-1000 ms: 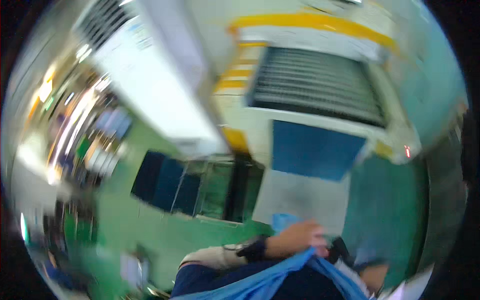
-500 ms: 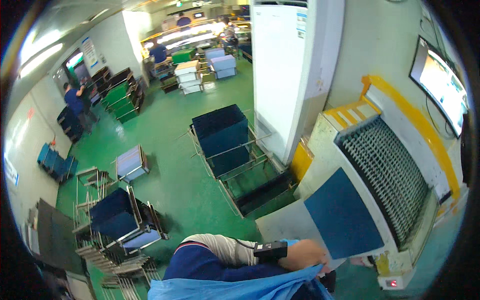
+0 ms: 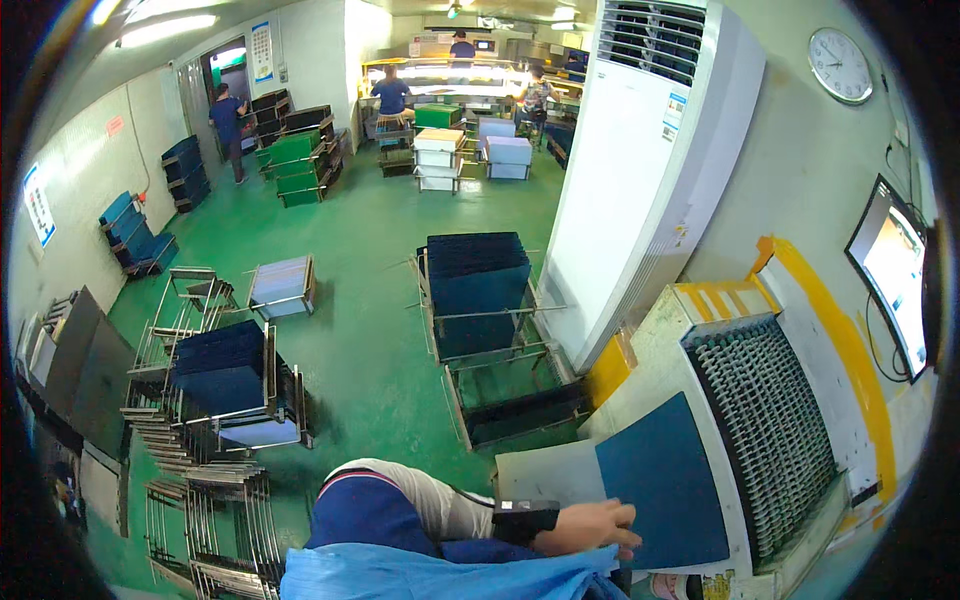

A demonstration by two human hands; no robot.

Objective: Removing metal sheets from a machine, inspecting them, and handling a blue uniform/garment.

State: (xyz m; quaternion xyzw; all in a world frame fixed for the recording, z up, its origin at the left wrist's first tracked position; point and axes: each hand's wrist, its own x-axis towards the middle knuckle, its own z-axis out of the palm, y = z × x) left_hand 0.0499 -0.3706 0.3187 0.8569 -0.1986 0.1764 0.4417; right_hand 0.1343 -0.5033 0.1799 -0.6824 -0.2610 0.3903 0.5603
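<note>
My left hand [image 3: 590, 527] is bare, with a black device [image 3: 525, 518] strapped at its wrist. Its fingers are slightly apart and hold nothing that I can see. They lie over the near left edge of a flat dark blue panel [image 3: 668, 485], though I cannot tell whether they touch it. The panel rests on a pale sloping plate [image 3: 545, 474] in front of a machine's bed of many small rollers [image 3: 765, 435]. Light blue cloth [image 3: 450, 578] of my garment covers the lower edge below the hand. My right hand does not show.
A metal rack of dark panels [image 3: 475, 300] stands ahead, beside a tall white air conditioner [image 3: 630, 190]. To the left are another loaded rack [image 3: 225, 370] and several bare metal frames [image 3: 215, 520]. A screen [image 3: 890, 275] hangs at right. Other people [image 3: 228, 125] are far off.
My left hand has let go of the light blue cloth's edge, and its fingers have spread toward the panel. The whole view has turned and tilted upward, bringing a wall clock into sight.
</note>
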